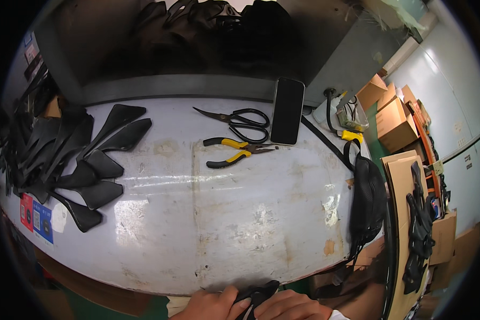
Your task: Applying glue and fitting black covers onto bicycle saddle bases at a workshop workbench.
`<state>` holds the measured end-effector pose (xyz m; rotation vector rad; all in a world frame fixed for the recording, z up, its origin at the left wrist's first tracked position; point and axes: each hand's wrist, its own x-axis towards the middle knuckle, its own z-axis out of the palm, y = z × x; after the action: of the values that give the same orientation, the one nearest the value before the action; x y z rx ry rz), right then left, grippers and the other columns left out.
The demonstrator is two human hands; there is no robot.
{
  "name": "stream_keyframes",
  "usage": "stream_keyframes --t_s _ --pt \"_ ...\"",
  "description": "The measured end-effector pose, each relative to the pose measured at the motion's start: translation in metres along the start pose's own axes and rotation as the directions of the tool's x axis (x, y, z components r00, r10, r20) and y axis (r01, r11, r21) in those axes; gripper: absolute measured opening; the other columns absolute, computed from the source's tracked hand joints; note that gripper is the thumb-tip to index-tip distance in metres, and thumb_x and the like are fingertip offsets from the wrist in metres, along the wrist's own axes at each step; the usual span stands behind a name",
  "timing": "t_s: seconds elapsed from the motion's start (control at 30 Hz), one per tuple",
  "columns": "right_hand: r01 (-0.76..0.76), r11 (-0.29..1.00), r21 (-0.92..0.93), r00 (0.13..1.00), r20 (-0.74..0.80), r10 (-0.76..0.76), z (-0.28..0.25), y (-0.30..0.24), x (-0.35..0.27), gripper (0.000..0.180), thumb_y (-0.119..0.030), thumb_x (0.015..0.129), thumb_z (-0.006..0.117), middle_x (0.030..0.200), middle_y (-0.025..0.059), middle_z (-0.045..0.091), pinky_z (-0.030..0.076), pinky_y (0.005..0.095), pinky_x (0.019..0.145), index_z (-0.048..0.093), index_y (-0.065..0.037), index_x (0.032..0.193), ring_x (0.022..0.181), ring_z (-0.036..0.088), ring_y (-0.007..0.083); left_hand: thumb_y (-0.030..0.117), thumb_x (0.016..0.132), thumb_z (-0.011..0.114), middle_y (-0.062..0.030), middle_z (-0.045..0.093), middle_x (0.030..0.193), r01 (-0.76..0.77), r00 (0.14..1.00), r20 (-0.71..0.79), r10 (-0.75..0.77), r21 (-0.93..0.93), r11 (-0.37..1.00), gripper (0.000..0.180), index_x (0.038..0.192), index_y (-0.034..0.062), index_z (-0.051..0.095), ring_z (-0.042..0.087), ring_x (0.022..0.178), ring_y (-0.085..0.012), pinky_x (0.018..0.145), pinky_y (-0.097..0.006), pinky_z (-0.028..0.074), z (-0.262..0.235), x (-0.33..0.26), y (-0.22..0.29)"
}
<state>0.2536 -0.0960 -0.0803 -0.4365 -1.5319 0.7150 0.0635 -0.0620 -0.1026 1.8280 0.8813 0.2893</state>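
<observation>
At the table's near edge, my left hand [212, 304] and my right hand [289, 306] are both closed on one black, flexible-looking piece [260, 292]. The hands sit side by side, with part of the piece sticking up between them. Its lower part is hidden by my fingers and the picture's edge. Farther off on the white tabletop [240, 213] lie yellow-and-black pliers [234, 152], jaws pointing right. Just beyond them are black-handled scissors [240, 120]. A dark-screened phone [287, 111] rests to their right.
Several black paddle-shaped pieces [104, 189] are heaped on the left, near coloured printed stickers [36, 218]. A black bag [367, 200] lies along the right edge. Behind it stands a clear plastic container [353, 114]. Cardboard boxes [394, 125] are stacked at right; a grey metal frame [192, 85] borders the back.
</observation>
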Motion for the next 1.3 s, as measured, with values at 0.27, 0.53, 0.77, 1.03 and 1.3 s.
stream_keyframes --t_s 0.27,0.53,0.77,1.03,1.3 --pt "-0.158 0.987 -0.027 0.967 -0.205 0.149 0.018 -0.004 0.016 0.018 -0.012 0.095 0.069 0.073 0.0105 0.062 0.056 0.0396 0.057 0.057 0.001 0.094 0.059 0.064 0.0249 0.026 0.098 0.064 -0.0216 0.06 0.064 -0.103 0.995 0.005 0.103 -0.003 0.995 0.026 0.091 0.0022 0.056 0.064 0.057 -0.0411 0.05 -0.048 0.048 0.001 0.0 -0.011" --pt "-0.106 0.981 0.163 0.994 0.018 0.105 0.005 0.0 0.019 0.026 -0.011 0.094 0.073 0.071 0.0133 0.064 0.057 0.0419 0.056 0.059 0.001 0.076 0.058 0.064 0.028 0.022 0.093 0.075 -0.0185 0.056 0.062 -0.197 0.979 -0.122 0.164 -0.35 0.916 0.025 0.079 0.0048 0.062 0.06 0.053 -0.0378 0.047 -0.045 0.044 -0.008 -0.001 -0.021" --pt "-0.19 0.982 -0.02 0.982 -0.004 0.19 0.017 -0.014 0.008 0.022 -0.005 0.093 0.067 0.074 0.0137 0.065 0.06 0.0431 0.064 0.058 0.0 0.074 0.064 0.067 0.0287 0.023 0.088 0.08 -0.0176 0.052 0.056 -0.167 0.986 -0.073 0.151 -0.329 0.93 0.029 0.073 0.0058 0.062 0.057 0.049 -0.0363 0.046 -0.044 0.043 -0.01 -0.002 -0.026" --pt "-0.217 0.975 0.044 0.939 0.282 0.196 0.008 -0.011 0.023 0.015 -0.006 0.091 0.074 0.077 0.0145 0.066 0.059 0.0462 0.064 0.062 0.001 0.085 0.067 0.068 0.0304 0.021 0.085 0.08 -0.0156 0.053 0.058 -0.254 0.967 -0.109 0.23 -0.321 0.913 0.028 0.072 0.0065 0.06 0.056 0.047 -0.034 0.045 -0.043 0.042 -0.007 -0.003 -0.03" --pt "-0.193 0.977 -0.084 0.931 0.298 0.21 0.028 -0.012 0.02 0.018 -0.005 0.091 0.075 0.074 0.0146 0.064 0.061 0.0456 0.066 0.06 0.003 0.086 0.065 0.067 0.0317 0.018 0.081 0.081 -0.0146 0.053 0.059 -0.261 0.964 -0.135 0.227 -0.356 0.897 0.027 0.072 0.0067 0.058 0.056 0.05 -0.0339 0.045 -0.044 0.042 -0.003 -0.007 -0.032"
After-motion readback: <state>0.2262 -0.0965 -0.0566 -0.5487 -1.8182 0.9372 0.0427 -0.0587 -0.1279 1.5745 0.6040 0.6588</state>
